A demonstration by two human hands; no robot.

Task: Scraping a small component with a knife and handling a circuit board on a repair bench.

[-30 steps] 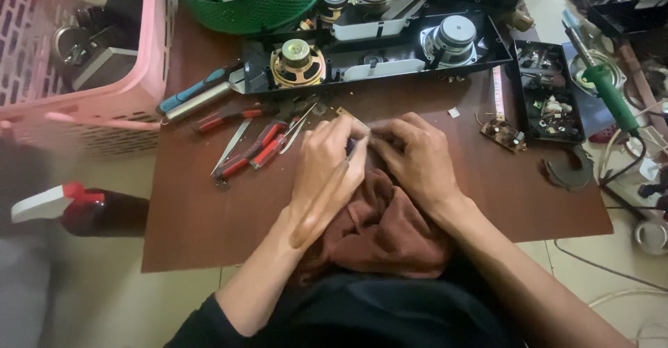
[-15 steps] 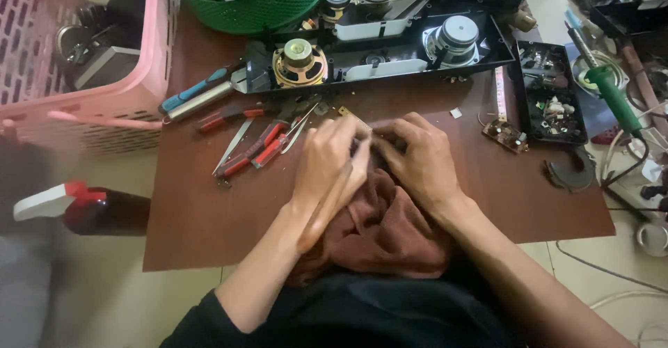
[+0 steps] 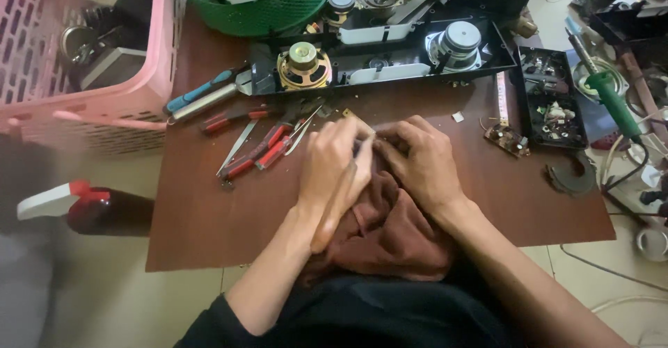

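Both hands meet at the middle of the brown worktop (image 3: 209, 216), over a reddish-brown cloth (image 3: 390, 230) that lies bunched at the near edge and runs from the person's lap toward the hands. The left hand (image 3: 334, 163) lies flat-ish with its fingers (image 3: 348, 136) curled and pressed together over something small; what they pinch is hidden. A wooden handle (image 3: 334, 212) runs under this hand, its long axis slanting from the near left up toward the fingertips, far end covered. The right hand (image 3: 421, 160) rests knuckles up beside it, touching the cloth, its fingers (image 3: 393, 143) bent inward toward the left hand; whether they grip anything cannot be told.

Left of the hands lie red-handled pliers (image 3: 261, 153) and tweezers, pointing roughly toward the far right. Farther back a long black casing (image 3: 376, 66) lies crosswise and holds 2 round speakers, a gold one (image 3: 303, 66) at left and a silver one (image 3: 456, 42) at right. A green basket (image 3: 261, 3) behind it holds parts. A pink crate (image 3: 90, 76) at far left holds dark metal items. A black tray (image 3: 553, 101) at right holds small components, with a little circuit board (image 3: 506, 139) just beside it. A green-handled soldering iron (image 3: 609, 90) lies off the worktop's right side.
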